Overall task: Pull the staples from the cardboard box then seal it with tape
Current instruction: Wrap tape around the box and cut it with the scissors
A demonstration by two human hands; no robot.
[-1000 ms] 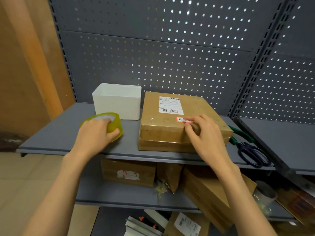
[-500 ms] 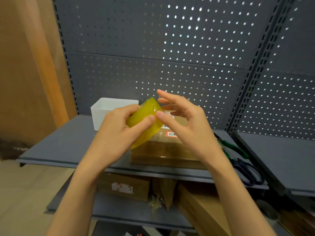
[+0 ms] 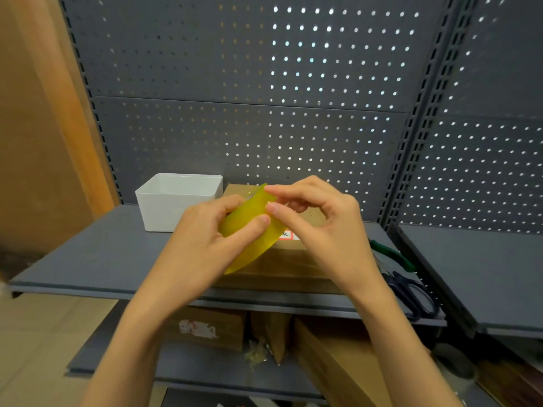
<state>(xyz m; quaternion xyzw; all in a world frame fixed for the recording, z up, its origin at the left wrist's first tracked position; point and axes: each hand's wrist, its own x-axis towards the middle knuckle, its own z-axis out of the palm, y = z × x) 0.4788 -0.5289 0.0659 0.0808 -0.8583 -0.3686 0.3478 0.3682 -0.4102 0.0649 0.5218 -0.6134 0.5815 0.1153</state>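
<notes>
Hiding cardboard box (image 3: 282, 259), hands, tape roll (image 3: 252, 230), white bin (image 3: 173, 201) beside

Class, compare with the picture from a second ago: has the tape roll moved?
Yes. The tape roll has left the shelf beside the white bin; both hands now hold it raised before the box.
</notes>
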